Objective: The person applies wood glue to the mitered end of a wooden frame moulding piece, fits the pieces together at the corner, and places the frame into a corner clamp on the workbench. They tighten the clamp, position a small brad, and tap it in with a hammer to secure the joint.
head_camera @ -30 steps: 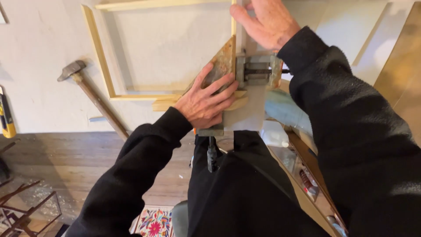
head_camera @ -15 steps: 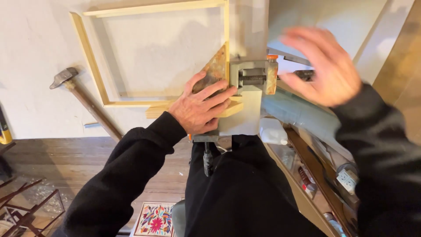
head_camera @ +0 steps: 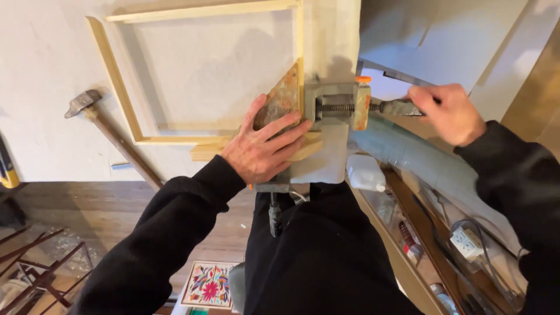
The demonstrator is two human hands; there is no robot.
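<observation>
One head-worn camera looks steeply down, close over the workbench (head_camera: 46, 116) edge.

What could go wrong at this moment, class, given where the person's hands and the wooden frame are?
1. The left hand lies flat on the corner clamp, so the fingers near the screw might get pinched.
2. The wooden frame sticks out far beyond the clamp, so it might twist at the corner.
3. The right hand grips the clamp handle; a slip could jolt the joint out of square.
</observation>
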